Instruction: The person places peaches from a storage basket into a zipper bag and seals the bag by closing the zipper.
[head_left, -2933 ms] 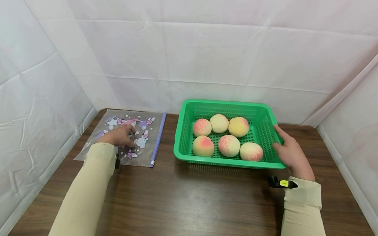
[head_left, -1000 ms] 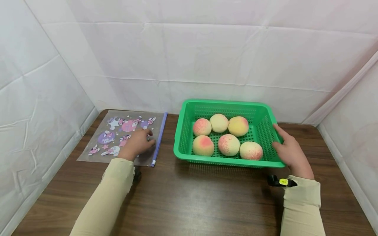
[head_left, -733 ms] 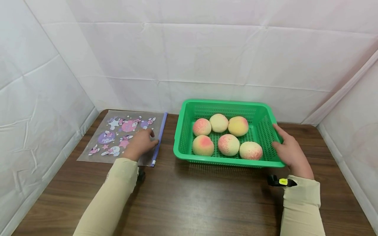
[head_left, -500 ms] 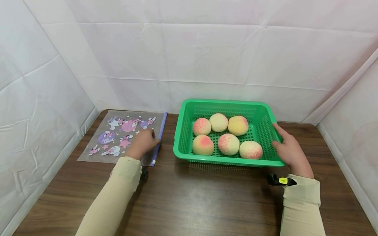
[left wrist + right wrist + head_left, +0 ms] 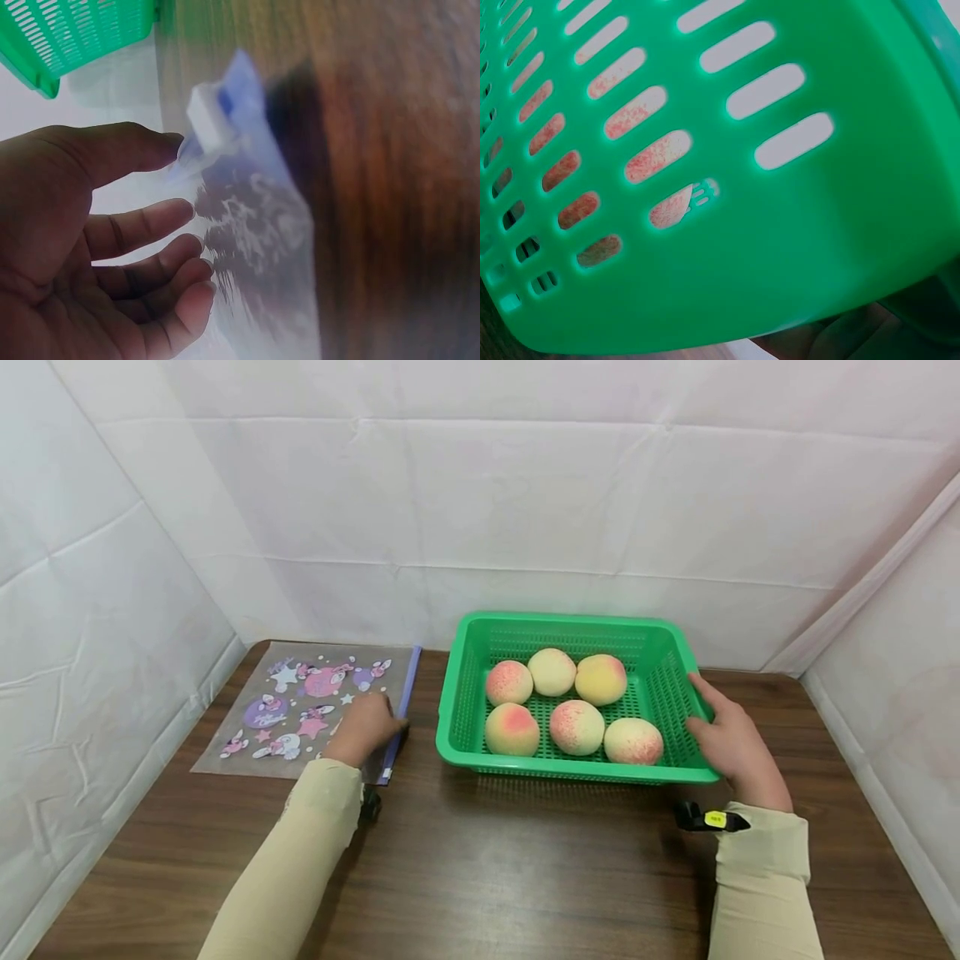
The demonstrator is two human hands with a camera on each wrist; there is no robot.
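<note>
A clear zip bag [image 5: 303, 681] printed with purple and pink cartoon figures lies flat on the left. My left hand [image 5: 363, 727] is over its purple zip strip [image 5: 411, 681], near the middle of that edge. In the left wrist view, the thumb tip touches the strip beside the white slider [image 5: 208, 120]; the bent fingertips [image 5: 176, 217] meet the film, with a gap between thumb and index finger. My right hand [image 5: 738, 747] grips the right end of a green plastic basket [image 5: 577, 772]. Inside sit several peaches [image 5: 576, 727], pinkish and pale yellow. The right fingers are mostly hidden.
Both things rest on a dark wooden table [image 5: 487, 877]. White sheeting [image 5: 525, 510] walls the back and both sides, close behind the bag and basket. Bare wood separates the zip strip from the basket's left wall.
My left hand has slid right, from the middle of the bag to its zip strip, and the thumb has come down at that edge. My right hand stays on the basket.
</note>
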